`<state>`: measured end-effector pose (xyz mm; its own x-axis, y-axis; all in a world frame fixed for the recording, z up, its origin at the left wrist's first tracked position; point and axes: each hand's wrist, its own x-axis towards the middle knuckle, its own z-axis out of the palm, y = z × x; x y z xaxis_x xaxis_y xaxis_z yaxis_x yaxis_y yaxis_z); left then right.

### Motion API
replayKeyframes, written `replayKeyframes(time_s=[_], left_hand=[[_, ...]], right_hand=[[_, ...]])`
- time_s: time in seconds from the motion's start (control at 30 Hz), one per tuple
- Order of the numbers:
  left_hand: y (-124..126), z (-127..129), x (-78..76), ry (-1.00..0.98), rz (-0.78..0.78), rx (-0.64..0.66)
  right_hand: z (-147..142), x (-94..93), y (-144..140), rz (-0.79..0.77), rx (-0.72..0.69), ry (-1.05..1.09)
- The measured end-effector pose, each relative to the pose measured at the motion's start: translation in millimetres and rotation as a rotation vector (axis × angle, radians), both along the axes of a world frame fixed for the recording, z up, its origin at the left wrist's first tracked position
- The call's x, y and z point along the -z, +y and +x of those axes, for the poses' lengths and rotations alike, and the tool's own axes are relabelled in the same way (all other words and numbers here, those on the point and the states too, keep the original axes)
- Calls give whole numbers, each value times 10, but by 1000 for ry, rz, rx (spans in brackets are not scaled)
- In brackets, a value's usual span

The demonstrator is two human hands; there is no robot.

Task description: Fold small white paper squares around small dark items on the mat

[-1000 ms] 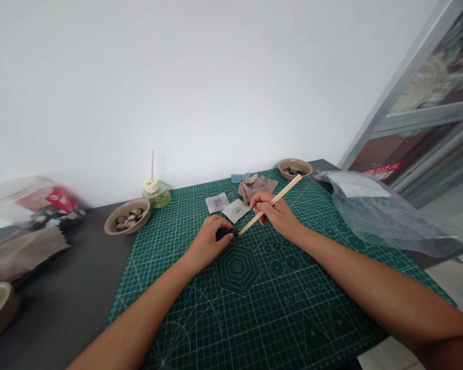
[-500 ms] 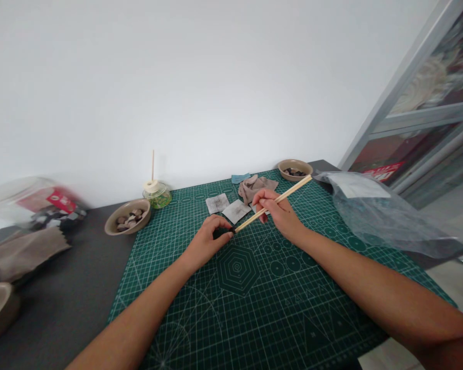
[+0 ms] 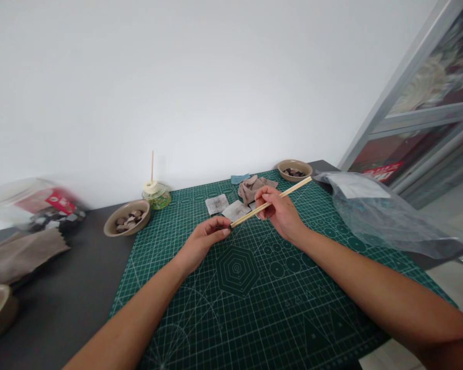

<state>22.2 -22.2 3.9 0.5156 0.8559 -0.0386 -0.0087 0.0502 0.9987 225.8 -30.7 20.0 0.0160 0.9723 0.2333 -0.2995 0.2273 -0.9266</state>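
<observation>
Chopsticks: the pale, straight chopsticks [image 3: 250,213] lay close side by side, held in the right hand [image 3: 277,211].
Chopstick pose: they slanted, far ends raised to the right, tips down to the left.
Dark piece: the small dark piece [image 3: 230,227] sat between the left hand's [image 3: 205,237] fingertips, mostly hidden.
Meeting point: the tips reached its exposed edge; whether they pinched it was unclear.

Soft light across the white wall [image 3: 216,87], dimness low on the green mat [image 3: 270,329], stretched, blurry sides.
</observation>
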Motion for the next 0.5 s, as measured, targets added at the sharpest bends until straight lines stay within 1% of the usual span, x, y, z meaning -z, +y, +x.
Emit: replayKeyframes(time_s=[0.2,0.4,0.5], left_hand=[[-9,9,-9,-20,-22,10],[-6,4,16,-106,-95,-17],[-10,16,7,-143,-120,-19]], right_hand=[[-24,18,4,-33,-35,50],[-26,38,13,-42,-75,117],[-29,45,16,-41,-65,129]])
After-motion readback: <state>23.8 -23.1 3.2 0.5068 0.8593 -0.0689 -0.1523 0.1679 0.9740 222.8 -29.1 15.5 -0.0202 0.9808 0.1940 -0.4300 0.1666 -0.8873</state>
